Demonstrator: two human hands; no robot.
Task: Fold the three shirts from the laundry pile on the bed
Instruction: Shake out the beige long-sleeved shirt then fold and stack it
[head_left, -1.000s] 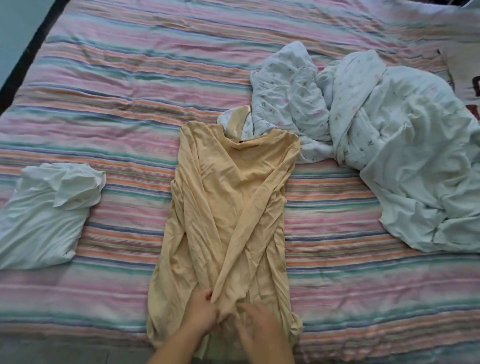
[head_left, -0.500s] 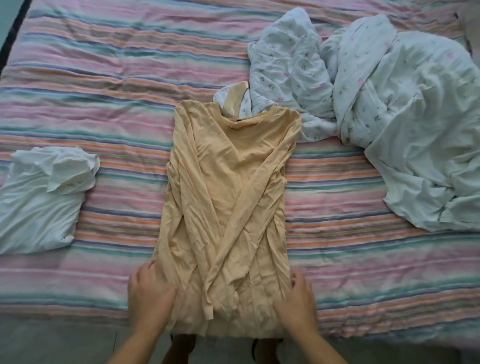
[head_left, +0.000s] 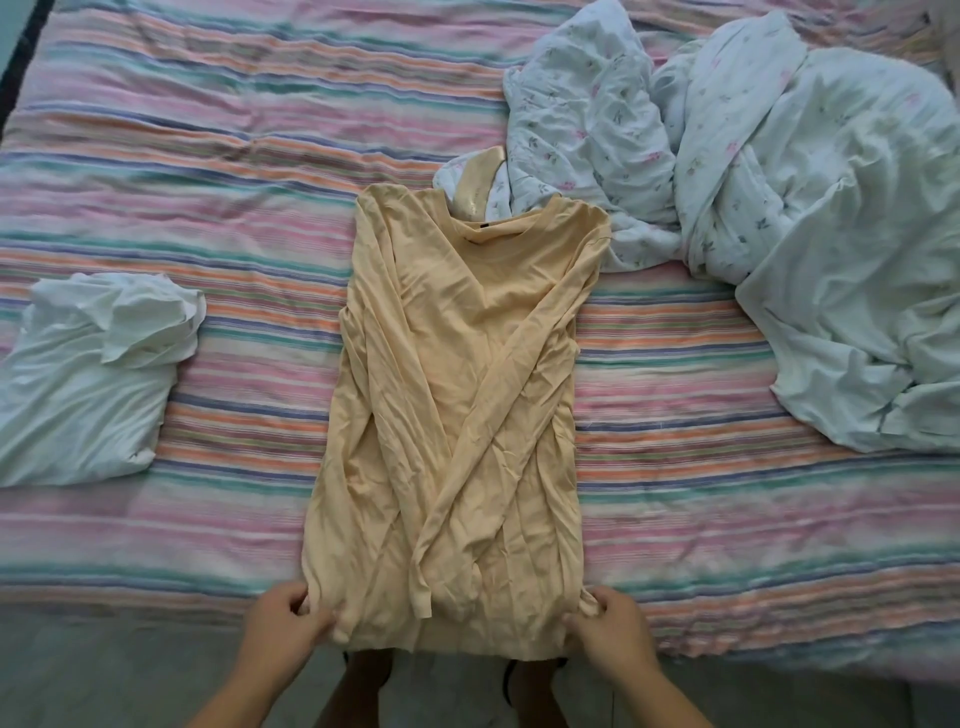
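A yellow long-sleeved shirt (head_left: 457, 415) lies flat in the middle of the striped bed (head_left: 208, 156), collar away from me, both sleeves folded in and crossed over its front. My left hand (head_left: 283, 626) pinches the hem at its bottom left corner. My right hand (head_left: 605, 626) pinches the hem at the bottom right corner. A white folded shirt (head_left: 88, 379) lies at the left. A heap of white floral laundry (head_left: 753, 208) fills the far right, its edge touching the yellow shirt's collar.
The bed's near edge runs just under my hands, with grey floor (head_left: 104, 675) below it and my feet (head_left: 530, 691) showing beneath the shirt's hem. A small gold-coloured cloth piece (head_left: 475, 189) sticks out behind the collar.
My hands moved apart from the middle of the hem to its two bottom corners and now pinch them. The camera has come closer to the bed.
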